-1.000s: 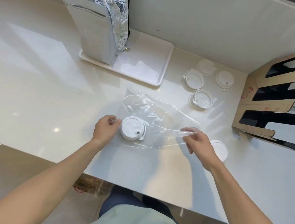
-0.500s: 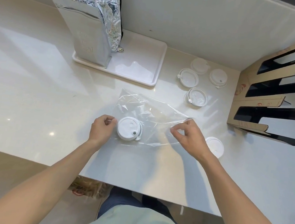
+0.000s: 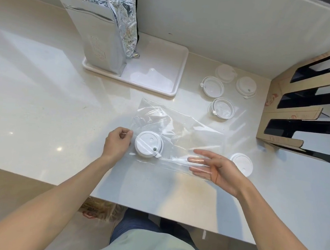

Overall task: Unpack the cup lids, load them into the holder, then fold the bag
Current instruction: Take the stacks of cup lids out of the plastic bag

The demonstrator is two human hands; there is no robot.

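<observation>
A clear plastic bag (image 3: 178, 130) lies flat on the white counter with one white cup lid (image 3: 148, 144) inside it near its left end. My left hand (image 3: 117, 143) pinches the bag's left edge beside that lid. My right hand (image 3: 214, 169) is open, fingers spread, its fingertips inside or under the bag's near right edge. Another lid (image 3: 241, 164) lies just right of that hand. Three more lids (image 3: 223, 108) (image 3: 213, 86) (image 3: 246, 87) and a fourth behind them lie further back. The cardboard and black lid holder (image 3: 304, 120) stands at the right.
A white tray (image 3: 157, 76) at the back holds a tall silver foil pouch (image 3: 99, 41). A wall runs behind the counter. The counter's front edge is close to my body.
My right hand let go of its pinch on the bag's right edge and opened flat, sliding toward the lid. The left hand kept its pinch on the left edge.
</observation>
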